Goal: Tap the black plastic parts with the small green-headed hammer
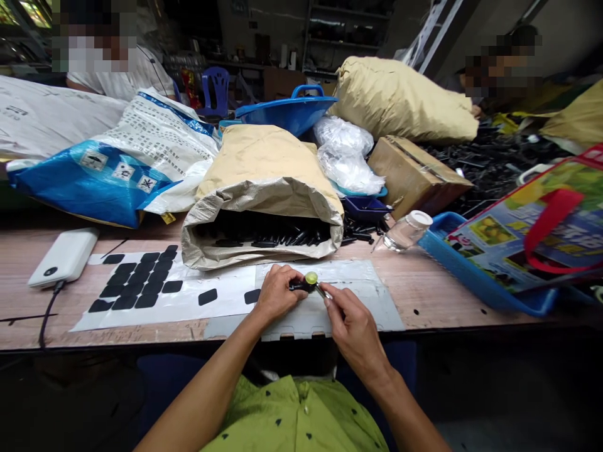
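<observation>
Green shirt nearest; before the open sack, left fingers pinch a black piece, right fingers a slim metallic rod — apparently close two-handed adjusting, calling for steadiness.

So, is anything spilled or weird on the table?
Yes: some black pieces lie loose on the table, to the right of the open tan bag, while many more are inside, so they look spilled. The clear cup looks tilted, though the lens may cause that.
</observation>
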A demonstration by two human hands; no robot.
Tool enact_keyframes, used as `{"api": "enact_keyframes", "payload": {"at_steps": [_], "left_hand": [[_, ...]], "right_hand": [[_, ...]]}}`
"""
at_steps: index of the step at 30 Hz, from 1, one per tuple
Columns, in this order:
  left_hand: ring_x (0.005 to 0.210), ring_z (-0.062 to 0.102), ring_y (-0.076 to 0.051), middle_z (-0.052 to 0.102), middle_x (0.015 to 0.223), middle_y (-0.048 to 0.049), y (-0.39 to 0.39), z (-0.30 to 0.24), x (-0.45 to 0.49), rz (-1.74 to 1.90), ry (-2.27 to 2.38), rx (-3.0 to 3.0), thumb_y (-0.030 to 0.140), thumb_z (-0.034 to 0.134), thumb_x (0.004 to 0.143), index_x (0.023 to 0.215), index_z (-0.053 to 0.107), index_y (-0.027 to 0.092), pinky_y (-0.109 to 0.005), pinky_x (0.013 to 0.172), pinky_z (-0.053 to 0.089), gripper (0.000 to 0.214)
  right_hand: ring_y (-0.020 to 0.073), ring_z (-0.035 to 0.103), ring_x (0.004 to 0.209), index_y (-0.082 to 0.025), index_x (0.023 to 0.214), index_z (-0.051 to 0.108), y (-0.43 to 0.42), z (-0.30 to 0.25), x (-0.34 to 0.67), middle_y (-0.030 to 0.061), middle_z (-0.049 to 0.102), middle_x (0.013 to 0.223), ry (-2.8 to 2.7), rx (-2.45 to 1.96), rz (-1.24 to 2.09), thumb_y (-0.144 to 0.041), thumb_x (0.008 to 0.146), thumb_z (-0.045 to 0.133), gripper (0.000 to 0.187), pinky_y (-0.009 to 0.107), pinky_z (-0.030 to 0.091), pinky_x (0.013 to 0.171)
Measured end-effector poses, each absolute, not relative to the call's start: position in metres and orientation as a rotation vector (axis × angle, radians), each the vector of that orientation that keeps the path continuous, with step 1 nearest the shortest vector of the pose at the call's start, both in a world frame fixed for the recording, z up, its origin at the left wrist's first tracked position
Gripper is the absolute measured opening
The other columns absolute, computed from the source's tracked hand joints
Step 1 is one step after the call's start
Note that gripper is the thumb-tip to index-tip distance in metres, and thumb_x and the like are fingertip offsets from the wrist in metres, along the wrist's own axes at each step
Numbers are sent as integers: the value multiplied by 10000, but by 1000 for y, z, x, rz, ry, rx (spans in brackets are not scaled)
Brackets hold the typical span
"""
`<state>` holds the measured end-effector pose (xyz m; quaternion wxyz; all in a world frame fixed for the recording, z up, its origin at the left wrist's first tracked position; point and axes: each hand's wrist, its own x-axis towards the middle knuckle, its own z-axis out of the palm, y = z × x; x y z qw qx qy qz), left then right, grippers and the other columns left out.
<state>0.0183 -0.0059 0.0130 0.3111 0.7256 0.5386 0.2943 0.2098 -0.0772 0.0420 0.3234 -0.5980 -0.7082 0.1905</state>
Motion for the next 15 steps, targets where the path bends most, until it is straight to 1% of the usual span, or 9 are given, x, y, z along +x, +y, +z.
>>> {"api": "enact_keyframes", "payload": {"at_steps": [3,6,9,15], "left_hand": [[984,548,-246,709,919,-2,-7,12,19,793,1430,1911,181,796,735,897,736,247,-377,876,425,185],[968,549,-247,703,916,-6,-8,11,19,810,1440,1932,182,778,748,895,730,250,-379,858,430,169],[968,548,-254,698,907,-9,-9,10,20,826,1444,1955,185,771,746,896,726,256,-387,859,434,172],[969,547,-258,697,903,-12,-9,9,21,842,1445,1986,190,770,747,893,721,256,-396,869,437,168]], "right_hand": [[189,652,992,-245,1299,676,-66,41,230,64,696,1058,-1794,-1622,388,-298,1010,465,362,299,490,885],[189,636,940,-254,1262,702,-50,34,257,57,691,1041,-1728,-1803,157,-295,983,502,346,300,451,830],[186,593,883,-249,1227,721,-34,22,280,52,671,992,-1709,-1980,-18,-279,956,536,329,301,396,767],[191,492,860,-236,1186,730,-14,7,289,57,631,933,-1763,-2029,-213,-243,942,573,290,310,312,757]]}}
